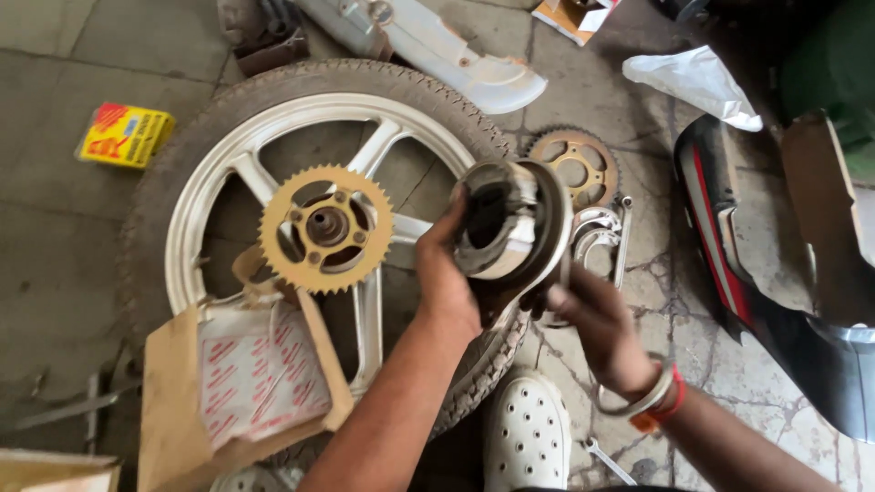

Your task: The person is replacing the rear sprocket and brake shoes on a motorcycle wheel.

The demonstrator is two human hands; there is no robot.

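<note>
Head view: both hands grasp a round brake drum plate point(515, 223), left hand point(447, 278) clenched on its near rim, right hand point(588, 319) beneath. Beside the grip lies a wheel point(219, 173) with gold sprocket point(325, 228). It seems mid-inspection; turning needs a firm hold.

view: one head-worn camera, no second view to share the scene with
position: above the person's own forearms, which enter from the 6 o'clock edge
facing: steeply down at a stone floor point(55, 237)
nearness: close; left hand point(447, 282) and right hand point(592, 319) sit just right of centre
frame: wheel point(219, 137) fills the 9 o'clock half, white shoe point(527, 428) at 6 o'clock, dark body panel point(729, 273) at 3 o'clock
</note>
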